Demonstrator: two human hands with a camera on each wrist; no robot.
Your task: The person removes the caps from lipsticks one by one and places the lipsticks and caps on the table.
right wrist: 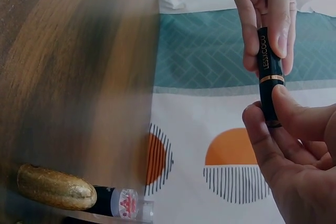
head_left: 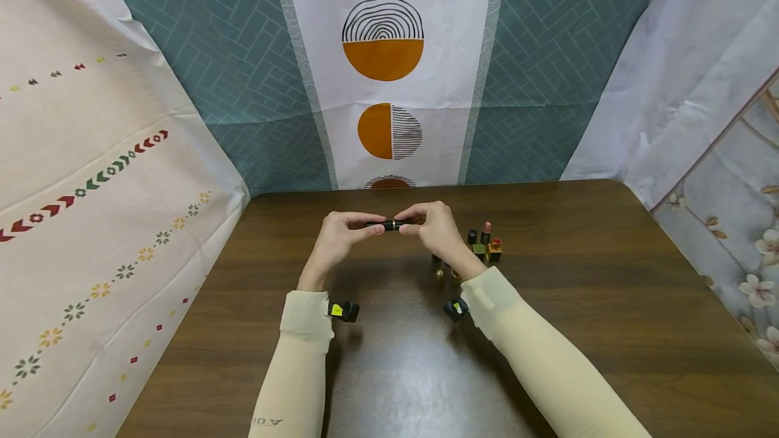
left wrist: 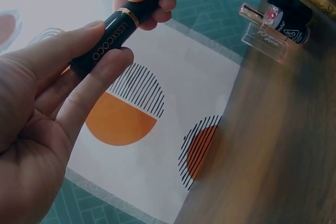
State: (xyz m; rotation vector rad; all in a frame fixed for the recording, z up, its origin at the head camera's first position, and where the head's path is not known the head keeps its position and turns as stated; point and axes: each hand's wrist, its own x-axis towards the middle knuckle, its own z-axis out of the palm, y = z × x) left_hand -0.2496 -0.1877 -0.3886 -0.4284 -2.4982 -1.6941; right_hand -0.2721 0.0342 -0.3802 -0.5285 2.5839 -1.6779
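A black lipstick tube (left wrist: 110, 40) with a gold band and gold lettering is held level above the far part of the table, seen in all three views. My left hand (head_left: 342, 238) pinches its lettered end between thumb and fingers. My right hand (head_left: 437, 230) pinches the other end, just past the gold band. The tube looks closed, with no lipstick colour showing. Beside the right forearm stand several cosmetics, among them an uncovered pinkish lipstick (head_left: 486, 230) and a gold, square-based item (head_left: 495, 249). The forearm partly hides this group in the head view.
The brown wooden table (head_left: 389, 357) reaches back to a patterned curtain (head_left: 523, 86). A gold oval tube (right wrist: 56, 187) and a clear-ended black tube (right wrist: 113, 201) appear in the right wrist view. Hanging cloth (head_left: 122, 222) borders the table's left side.
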